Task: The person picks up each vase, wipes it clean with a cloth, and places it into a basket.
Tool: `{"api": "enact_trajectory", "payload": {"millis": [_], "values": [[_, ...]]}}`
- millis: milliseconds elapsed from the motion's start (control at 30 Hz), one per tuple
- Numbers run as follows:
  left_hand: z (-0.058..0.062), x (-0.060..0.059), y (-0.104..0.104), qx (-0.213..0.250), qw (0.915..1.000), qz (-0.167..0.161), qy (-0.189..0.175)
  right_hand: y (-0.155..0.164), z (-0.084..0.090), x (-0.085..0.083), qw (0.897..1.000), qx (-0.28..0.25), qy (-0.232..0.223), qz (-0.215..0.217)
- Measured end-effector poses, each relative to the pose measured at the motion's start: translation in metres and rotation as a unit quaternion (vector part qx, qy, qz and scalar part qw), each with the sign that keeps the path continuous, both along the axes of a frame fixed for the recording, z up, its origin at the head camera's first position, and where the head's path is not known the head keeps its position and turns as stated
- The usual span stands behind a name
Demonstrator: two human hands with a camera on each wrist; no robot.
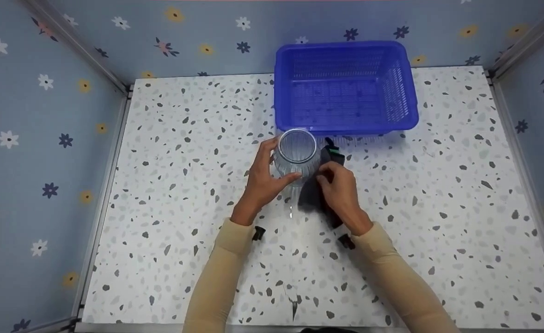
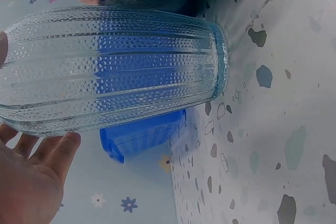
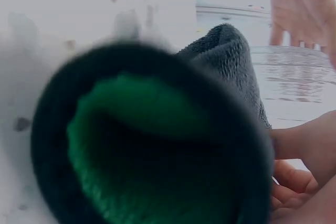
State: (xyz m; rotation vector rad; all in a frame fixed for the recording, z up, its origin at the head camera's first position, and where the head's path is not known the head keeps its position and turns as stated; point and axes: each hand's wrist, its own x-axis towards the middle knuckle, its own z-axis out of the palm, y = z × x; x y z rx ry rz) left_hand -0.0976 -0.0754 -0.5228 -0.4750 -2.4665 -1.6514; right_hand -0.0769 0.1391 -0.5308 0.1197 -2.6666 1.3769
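A clear ribbed glass vase (image 1: pixel 298 147) with a dimpled surface stands mouth up in the middle of the table, just in front of the blue basket. My left hand (image 1: pixel 265 182) holds it from the left side, thumb at the front and fingers round the back. The left wrist view shows the vase (image 2: pixel 121 72) with its base at the tabletop; whether it touches is unclear. My right hand (image 1: pixel 341 187) pinches a dark grey cloth (image 1: pixel 309 196) at the vase's right side. In the right wrist view the cloth (image 3: pixel 226 61) has a rolled part, green inside and blurred.
A blue plastic basket (image 1: pixel 345 128) with slotted walls stands at the back of the white speckled table (image 1: pixel 198 194). Flower-patterned panels (image 1: pixel 225 41) enclose the back and both sides. Small black pieces (image 1: pixel 259 232) show beside the wrists.
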Motion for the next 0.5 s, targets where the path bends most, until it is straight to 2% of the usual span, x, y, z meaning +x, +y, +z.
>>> {"api": "enact_trajectory", "payload": {"millis": [233,500], "values": [[0.001,0.001,0.000,0.010,0.9999,-0.001,-0.003,0.002,0.032,0.003,0.998,-0.044,0.055,-0.005],[0.001,0.001,0.001,0.008,1.0000,0.002,-0.005,-0.005,0.064,0.002,0.995,-0.034,0.099,-0.009]]}}
